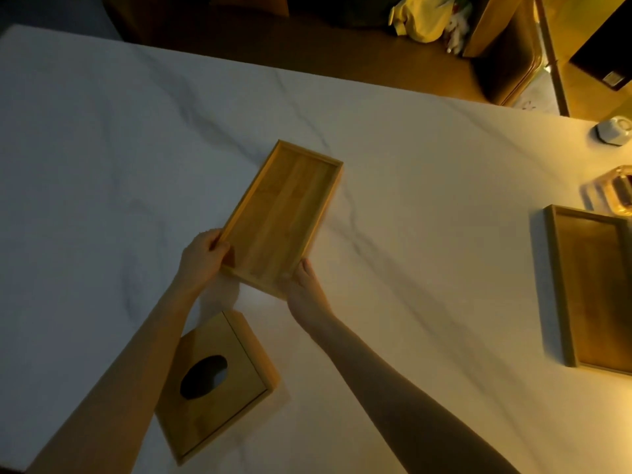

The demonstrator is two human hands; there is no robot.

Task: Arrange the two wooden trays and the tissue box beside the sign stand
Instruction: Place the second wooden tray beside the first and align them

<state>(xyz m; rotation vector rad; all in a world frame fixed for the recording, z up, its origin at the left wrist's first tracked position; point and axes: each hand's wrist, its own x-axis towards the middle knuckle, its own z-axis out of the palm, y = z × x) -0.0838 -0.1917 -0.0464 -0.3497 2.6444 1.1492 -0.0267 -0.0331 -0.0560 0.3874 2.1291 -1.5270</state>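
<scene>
Wooden tray (280,217), gripped at its near end by your closed left hand (201,258) and right hand (302,285), sits left of the second tray (595,289); move it alongside next.

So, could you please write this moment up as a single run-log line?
hands: left hand and right hand grip small tray | large tray: far right | tissue box: untouched, near edge

Single head-worn view, wide-angle, looking steeply down and forward over the white table (410,200) from its near edge. Close range: both forearms enter from the bottom of frame. Far edge and floor beyond show along the top.
</scene>
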